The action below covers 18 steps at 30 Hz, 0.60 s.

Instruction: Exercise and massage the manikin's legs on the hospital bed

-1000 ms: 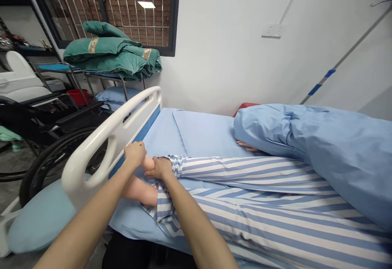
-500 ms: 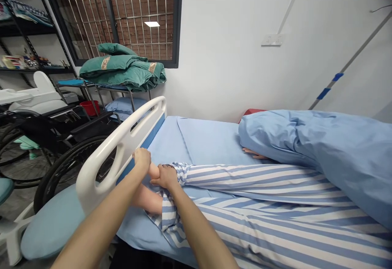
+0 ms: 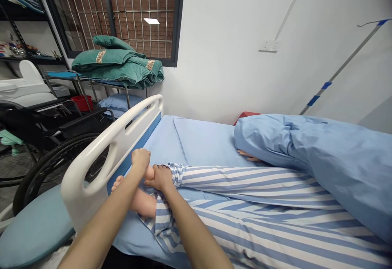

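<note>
A manikin in blue-and-white striped pyjamas [image 3: 260, 187] lies on a blue-sheeted bed [image 3: 196, 138], its feet towards me. My left hand [image 3: 141, 158] is shut around the toe end of the far bare foot [image 3: 149, 173]. My right hand [image 3: 161, 178] grips that foot's ankle, just below the trouser cuff. The near foot [image 3: 137, 201] lies under my left forearm, with its toes showing past it. A blue blanket [image 3: 306, 154] covers the upper body, and a manikin hand [image 3: 248, 155] pokes out from under it.
A white bed rail with a blue strip [image 3: 110, 146] runs along the bed's near side. Beyond it stand a black wheelchair [image 3: 52, 126], a teal cushion [image 3: 33, 232], a red bucket [image 3: 82, 102] and folded green quilts on a metal rack [image 3: 116, 63].
The view has shifted slightly, and the near foot's toes now show past my left forearm. Both hands stay on the far foot.
</note>
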Motion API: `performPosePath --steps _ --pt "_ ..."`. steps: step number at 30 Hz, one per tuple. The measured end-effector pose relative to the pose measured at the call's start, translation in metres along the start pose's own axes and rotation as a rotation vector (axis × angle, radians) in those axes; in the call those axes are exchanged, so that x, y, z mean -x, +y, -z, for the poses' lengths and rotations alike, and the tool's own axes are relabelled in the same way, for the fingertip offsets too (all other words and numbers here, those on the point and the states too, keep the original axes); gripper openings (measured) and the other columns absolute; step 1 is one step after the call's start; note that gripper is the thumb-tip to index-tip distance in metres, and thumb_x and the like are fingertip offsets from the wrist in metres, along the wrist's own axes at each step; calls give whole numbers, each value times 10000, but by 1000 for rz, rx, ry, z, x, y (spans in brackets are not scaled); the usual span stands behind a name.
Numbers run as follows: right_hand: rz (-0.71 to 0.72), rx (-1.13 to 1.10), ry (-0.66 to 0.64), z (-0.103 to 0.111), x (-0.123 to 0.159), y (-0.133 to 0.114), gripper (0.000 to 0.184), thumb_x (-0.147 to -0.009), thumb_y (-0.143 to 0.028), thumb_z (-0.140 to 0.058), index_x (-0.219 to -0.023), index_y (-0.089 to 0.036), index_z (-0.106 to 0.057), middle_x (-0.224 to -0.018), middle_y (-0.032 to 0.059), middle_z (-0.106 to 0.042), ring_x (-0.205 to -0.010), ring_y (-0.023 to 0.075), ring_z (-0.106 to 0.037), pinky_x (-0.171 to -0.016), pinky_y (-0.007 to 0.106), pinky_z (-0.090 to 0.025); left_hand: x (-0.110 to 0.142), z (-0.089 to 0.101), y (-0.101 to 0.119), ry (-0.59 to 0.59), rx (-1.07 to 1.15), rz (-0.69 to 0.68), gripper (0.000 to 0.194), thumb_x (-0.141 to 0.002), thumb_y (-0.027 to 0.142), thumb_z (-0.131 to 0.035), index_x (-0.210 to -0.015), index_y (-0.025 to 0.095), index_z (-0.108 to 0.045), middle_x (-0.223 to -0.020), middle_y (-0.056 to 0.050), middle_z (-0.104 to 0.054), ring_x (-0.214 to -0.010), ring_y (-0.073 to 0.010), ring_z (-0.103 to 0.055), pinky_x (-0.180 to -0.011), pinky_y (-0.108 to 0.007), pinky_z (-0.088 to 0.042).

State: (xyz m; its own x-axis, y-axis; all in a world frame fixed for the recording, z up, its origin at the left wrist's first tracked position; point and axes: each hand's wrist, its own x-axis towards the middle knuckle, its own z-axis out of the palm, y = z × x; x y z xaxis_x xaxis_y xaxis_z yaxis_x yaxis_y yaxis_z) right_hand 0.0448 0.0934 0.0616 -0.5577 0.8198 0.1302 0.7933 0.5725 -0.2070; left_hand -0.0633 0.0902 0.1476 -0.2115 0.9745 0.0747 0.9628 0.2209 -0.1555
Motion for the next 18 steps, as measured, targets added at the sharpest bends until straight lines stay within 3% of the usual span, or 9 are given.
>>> performPosePath --steps 7,12,18 --pt "-8 -10 18 -1 1 -1 597 -605 -633 -574 -988 -180 -504 -993 110 -603 -912 251 -557 -778 354 -387 12 -6 -6 189 78 173 379 -848 162 -239 -1000 68 -573 -892 -169 -624 -826 -232 -614 -671 -307 -459" --pt "0 -36 47 1 3 -2 617 -564 -657 -589 -950 -182 -516 -958 100 -613 -893 258 -560 -760 345 -393 16 0 -17 63 43 86 373 -840 126 -253 -1033 65 -567 -933 -179 -616 -846 -218 -614 -712 -308 -461" --pt "7 -48 15 4 6 -1 641 -572 -660 -579 -985 -175 -510 -1007 120 -598 -924 256 -552 -776 349 -388 19 19 -23 -37 -49 -37 336 -817 130 -340 -931 122 -655 -911 -182 -640 -885 -239 -610 -737 -366 -457"
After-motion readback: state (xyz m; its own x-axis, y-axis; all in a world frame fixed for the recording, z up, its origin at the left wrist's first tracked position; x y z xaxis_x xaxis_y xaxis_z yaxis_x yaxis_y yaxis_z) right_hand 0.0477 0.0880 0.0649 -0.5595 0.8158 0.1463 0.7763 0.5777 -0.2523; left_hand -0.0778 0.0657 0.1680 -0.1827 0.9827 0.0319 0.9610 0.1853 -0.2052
